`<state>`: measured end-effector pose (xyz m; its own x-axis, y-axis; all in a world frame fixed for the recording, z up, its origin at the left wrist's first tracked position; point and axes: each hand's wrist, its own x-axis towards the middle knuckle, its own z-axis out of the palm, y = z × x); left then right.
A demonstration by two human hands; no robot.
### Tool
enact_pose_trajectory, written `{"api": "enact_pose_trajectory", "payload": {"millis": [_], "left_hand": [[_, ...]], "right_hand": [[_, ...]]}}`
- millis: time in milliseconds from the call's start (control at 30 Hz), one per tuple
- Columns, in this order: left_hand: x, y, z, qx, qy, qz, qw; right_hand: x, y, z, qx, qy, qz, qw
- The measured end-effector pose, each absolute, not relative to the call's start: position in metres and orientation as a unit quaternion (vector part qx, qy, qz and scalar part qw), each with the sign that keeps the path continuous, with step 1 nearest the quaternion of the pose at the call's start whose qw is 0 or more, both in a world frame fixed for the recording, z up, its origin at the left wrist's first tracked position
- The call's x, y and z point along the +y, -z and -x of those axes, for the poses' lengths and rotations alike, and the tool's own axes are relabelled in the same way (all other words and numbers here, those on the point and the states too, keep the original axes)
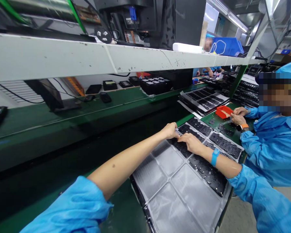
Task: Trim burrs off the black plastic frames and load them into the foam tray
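Both my arms reach far forward over a clear plastic tray (184, 191) divided into compartments. My left hand (170, 130) rests at the tray's far edge with its fingers curled, and I cannot see anything in it. My right hand (190, 142), with a blue wristband, lies palm down on small black parts (181, 147) in a far compartment, fingers stretched and pressed on them. More black parts (210, 173) fill the compartments under my right forearm. The near compartments hold nothing.
A co-worker in a blue coat sits at the right, hands (239, 116) by a small red tray (223, 111). More trays of black parts (203, 100) are stacked beyond. A green conveyor (87, 110) runs along the left under a white shelf (63, 55).
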<state>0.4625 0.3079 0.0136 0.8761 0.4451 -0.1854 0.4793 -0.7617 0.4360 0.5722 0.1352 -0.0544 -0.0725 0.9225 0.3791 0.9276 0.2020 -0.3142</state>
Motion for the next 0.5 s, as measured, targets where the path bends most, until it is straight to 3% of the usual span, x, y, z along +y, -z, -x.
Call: {"api": "enact_pose_trajectory", "payload": {"millis": [333, 500], "left_hand": [[0.283, -0.055, -0.438, 0.186, -0.019, -0.949, 0.255], [0.297, -0.087, -0.359, 0.256, -0.040, -0.930, 0.261]], "right_hand": [[0.129, 0.022, -0.565, -0.699, 0.060, 0.638, 0.317], [0.053, -0.012, -0.542, -0.696, 0.036, 0.606, 0.383]]}}
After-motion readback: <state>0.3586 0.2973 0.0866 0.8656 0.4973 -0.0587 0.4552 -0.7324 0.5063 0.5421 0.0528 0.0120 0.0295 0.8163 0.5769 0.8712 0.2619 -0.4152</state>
